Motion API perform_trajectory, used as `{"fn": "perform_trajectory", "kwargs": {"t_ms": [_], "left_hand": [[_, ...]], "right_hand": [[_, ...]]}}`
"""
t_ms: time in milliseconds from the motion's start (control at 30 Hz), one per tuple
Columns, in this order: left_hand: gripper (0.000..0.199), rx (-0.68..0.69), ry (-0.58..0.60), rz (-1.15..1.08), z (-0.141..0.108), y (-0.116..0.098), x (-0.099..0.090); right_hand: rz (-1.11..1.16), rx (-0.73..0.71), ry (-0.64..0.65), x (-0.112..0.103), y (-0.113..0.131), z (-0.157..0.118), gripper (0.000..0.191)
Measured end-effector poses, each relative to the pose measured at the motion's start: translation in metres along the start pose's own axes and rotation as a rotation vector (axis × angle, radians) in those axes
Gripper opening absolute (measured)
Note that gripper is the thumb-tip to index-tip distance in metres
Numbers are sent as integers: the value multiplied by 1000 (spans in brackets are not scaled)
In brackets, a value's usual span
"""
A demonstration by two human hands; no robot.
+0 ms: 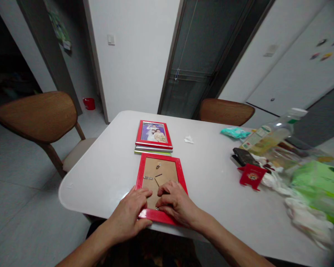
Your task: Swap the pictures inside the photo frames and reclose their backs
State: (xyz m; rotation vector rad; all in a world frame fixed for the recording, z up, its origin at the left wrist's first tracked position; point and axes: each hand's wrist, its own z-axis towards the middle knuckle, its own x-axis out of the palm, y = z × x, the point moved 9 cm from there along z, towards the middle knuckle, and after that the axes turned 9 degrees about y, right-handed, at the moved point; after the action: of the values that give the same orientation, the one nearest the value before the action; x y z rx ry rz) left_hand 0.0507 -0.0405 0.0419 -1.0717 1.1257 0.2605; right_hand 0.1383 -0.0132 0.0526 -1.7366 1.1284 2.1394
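A red picture frame [182, 177] lies face down at the table's near edge, with its brown backing board [167, 167] up. Small metal clips sit on the board, one near the top [158, 166] and another at the left [148, 178]. My left hand [132, 207] grips the frame's lower left corner, thumb along the front edge and fingers bent over the board. With fingers pinched together, my right hand [174, 202] works at a metal turn clip [157, 208] by the bottom edge; its fingers partly cover the clip.
Beyond the frame, a stack of picture frames [169, 140] has a family photo on top. A crumpled white scrap [188, 139] lies to its right. Along the table's right side are a bottle [263, 139], a red card-like piece [252, 176] and a green package [318, 181]. Chairs [41, 115] stand around.
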Motion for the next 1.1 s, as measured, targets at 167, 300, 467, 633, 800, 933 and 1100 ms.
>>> {"fn": "perform_trajectory", "kwargs": {"t_ms": [167, 300, 467, 633, 800, 933, 1100], "left_hand": [[29, -14, 6, -11, 0, 2, 0], [25, -24, 6, -20, 0, 1, -1], [23, -43, -6, -5, 0, 0, -4], [21, -54, -11, -5, -1, 0, -4], [22, -49, -11, -22, -1, 1, -3], [23, -58, -6, -35, 1, 2, -3], [21, -64, -1, -41, 1, 2, -2]], "right_hand": [[4, -16, 20, 5, -1, -3, 21], [37, -4, -20, 0, -2, -3, 26], [116, 228, -233, -24, -39, 13, 20], [-67, 390, -308, -37, -75, 42, 20], [-101, 411, -257, -33, -85, 63, 20], [-64, 574, -242, -33, -101, 67, 21], [-62, 704, -221, -35, -118, 72, 17]]}}
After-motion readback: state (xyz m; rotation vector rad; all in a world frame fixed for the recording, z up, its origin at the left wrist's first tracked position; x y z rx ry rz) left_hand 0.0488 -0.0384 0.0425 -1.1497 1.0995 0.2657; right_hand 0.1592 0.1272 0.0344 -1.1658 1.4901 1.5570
